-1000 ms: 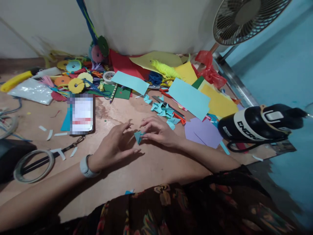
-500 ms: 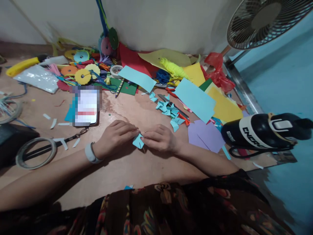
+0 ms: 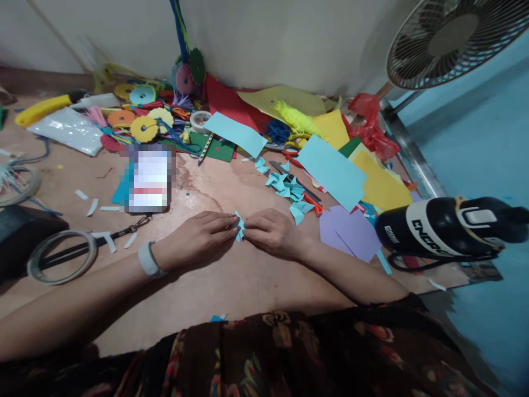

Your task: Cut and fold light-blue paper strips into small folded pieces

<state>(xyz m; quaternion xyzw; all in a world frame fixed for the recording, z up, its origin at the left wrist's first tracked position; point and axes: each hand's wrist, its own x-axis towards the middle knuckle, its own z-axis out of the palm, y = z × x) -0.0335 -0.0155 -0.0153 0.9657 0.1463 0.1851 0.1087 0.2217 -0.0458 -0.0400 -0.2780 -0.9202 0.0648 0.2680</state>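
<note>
Two bare hands meet over the mid. of the bench (image 3: 264,286), both on 1 small blue paper (image 3: 238,227), which shows as a creased sliver btwn the fingertips. Left hand (image 3: 209,231) is narrow, fingers close tog. & pinching the paper's left edge; right hand (image 3: 275,231) is likewise narrow, gripping the right edge. Thumbs mostly hidden, so can't tell exactly how they press. Grey wristband (image 3: 149,259) on the left wrist.

Just beyond the right hand: a loose pile of folded blue pcs (image 3: 285,184), w/ a craft knife (image 3: 291,179) lying amongst them & orange handles (image 3: 314,205) at the near end. Behind that, a light-blue sheet (image 3: 333,173); to its left, nr the back, a 2nd lt-blue strip (image 3: 237,134) & a striped pencil (image 3: 205,150). Purple paper (image 3: 357,234) lies to the right of the right forearm, nr a black bottle (image 3: 397,229) on its side.

Left side: phone (image 3: 149,190), partly blurred out, upper left of the left hand; white scraps (image 3: 109,242) & a tape roll (image 3: 93,253) beside the left forearm. Back left, a heap of coloured discs (image 3: 138,132), threads etc. Fan (image 3: 452,36) stands at back right, nr a red plastic bag (image 3: 367,124).
</note>
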